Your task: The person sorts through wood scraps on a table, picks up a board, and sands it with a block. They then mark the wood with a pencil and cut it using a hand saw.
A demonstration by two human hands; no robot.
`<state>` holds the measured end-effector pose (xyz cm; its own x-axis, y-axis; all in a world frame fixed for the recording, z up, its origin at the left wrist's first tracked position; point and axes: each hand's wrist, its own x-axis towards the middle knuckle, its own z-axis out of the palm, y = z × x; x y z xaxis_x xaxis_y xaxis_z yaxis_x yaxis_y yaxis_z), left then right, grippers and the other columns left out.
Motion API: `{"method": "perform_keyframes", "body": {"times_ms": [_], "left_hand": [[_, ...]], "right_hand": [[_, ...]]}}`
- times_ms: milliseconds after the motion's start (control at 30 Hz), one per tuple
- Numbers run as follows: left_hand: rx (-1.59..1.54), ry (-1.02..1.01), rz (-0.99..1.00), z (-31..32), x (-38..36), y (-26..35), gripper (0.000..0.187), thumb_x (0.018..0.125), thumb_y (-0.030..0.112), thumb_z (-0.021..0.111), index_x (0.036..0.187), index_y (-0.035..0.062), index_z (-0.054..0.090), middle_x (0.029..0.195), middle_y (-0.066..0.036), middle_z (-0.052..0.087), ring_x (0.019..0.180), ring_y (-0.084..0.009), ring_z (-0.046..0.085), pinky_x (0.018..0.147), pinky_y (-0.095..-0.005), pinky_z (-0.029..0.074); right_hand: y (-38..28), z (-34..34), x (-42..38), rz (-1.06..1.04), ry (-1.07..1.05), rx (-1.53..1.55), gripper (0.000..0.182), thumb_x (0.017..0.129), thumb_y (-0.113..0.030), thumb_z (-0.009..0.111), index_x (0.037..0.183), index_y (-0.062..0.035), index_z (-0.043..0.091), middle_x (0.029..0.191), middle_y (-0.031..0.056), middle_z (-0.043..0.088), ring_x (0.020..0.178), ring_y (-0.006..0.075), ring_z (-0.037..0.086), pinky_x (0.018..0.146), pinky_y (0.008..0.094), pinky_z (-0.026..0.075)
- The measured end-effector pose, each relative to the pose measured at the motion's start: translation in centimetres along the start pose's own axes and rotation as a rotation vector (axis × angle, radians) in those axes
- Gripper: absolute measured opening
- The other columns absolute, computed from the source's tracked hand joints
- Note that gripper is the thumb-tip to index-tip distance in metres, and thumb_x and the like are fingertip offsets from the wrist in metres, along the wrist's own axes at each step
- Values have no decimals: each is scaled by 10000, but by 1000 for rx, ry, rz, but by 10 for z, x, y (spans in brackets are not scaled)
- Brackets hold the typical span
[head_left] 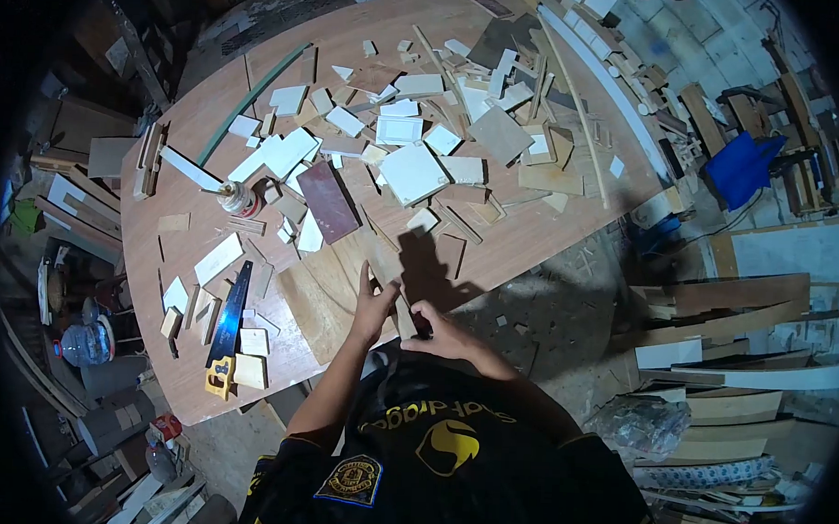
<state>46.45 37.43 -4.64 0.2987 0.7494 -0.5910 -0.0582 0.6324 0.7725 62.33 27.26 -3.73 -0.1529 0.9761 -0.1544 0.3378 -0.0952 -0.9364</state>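
Both hands are at the table's near edge, in front of the dark shirt. My left hand [374, 307] is closed on the edge of a narrow wooden piece [403, 317], its index finger pointing up. From the right, my right hand [442, 331] grips the same piece near its lower end, thumb toward the left hand. A flat light-brown wooden board [321, 300] lies on the table under and beside the left hand. Just beyond it rests a dark reddish-brown board [328, 202]. The fingers partly hide the held piece.
On the round table [150, 317] lie a blue handsaw [226, 325] with a yellow handle, a jar [240, 199], a long green strip [249, 105] and several white offcuts [413, 173]. Stacked planks [732, 305] stand at the right. Debris covers the floor.
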Motion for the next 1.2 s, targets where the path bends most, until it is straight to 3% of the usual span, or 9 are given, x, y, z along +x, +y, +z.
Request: {"method": "perform_keyframes", "body": {"times_ms": [100,200,400,533,600,867,900,1033,1200], "left_hand": [[142,10,174,9,-12,0,1093,823,236,792,1544,9,3,1295,-215,525,1089,-267,590,926,-357,498],[56,-11,294,7,-13,-4,689,916,247,708,1433,-26,344,1246,-152,591,1079,-214,589,960,-334,467],[2,-52,44,-37,-16,-8,344,987,263,609,1218,9,576,1094,-73,667,984,-139,596,854,-304,480],[90,0,125,-72,-23,-8,328,1004,288,577,1210,33,570,1036,-22,642,883,-106,560,786,-275,453],[110,34,240,-92,-22,-2,326,1012,261,559,1220,11,571,1109,-80,660,990,-156,579,910,-306,445],[30,-92,29,-132,-34,26,372,987,191,595,1301,19,497,1131,-84,645,1040,-152,578,888,-294,467],[141,-90,-106,-128,-34,30,394,975,157,610,1322,24,480,1155,-86,637,1058,-158,575,890,-295,472],[-190,-245,37,-98,-28,9,389,955,110,624,1306,9,490,1186,-88,628,1078,-172,581,916,-300,465],[119,-227,180,-52,-16,20,297,979,126,588,1243,0,534,1141,-90,650,1052,-162,589,919,-305,462]], "right_hand": [[12,5,-3,86,12,131,557,845,-206,756,1259,-19,433,1140,167,603,1049,238,618,851,370,498],[27,11,-9,215,40,276,528,899,-54,662,1347,28,397,1200,137,586,1096,182,597,870,316,501],[13,29,-10,317,88,253,502,902,-119,663,1332,46,465,1148,161,653,1023,184,641,858,317,510],[25,64,7,243,-23,147,462,905,-119,658,1303,51,498,1111,156,672,978,189,653,836,316,512],[-11,70,14,233,-39,59,441,901,-126,665,1281,52,530,1085,147,684,937,195,662,809,315,515],[-21,102,20,278,26,215,480,878,-116,708,1301,42,547,1115,132,672,940,154,651,821,311,530],[-18,105,16,235,84,177,482,881,-116,707,1308,40,548,1096,126,679,939,138,642,819,307,531],[-5,96,-6,285,102,294,509,880,-116,708,1315,72,522,1124,135,684,992,164,649,867,298,510],[40,62,-6,330,40,392,543,875,-175,744,1317,52,523,1132,125,669,1047,192,626,897,319,501]]}}
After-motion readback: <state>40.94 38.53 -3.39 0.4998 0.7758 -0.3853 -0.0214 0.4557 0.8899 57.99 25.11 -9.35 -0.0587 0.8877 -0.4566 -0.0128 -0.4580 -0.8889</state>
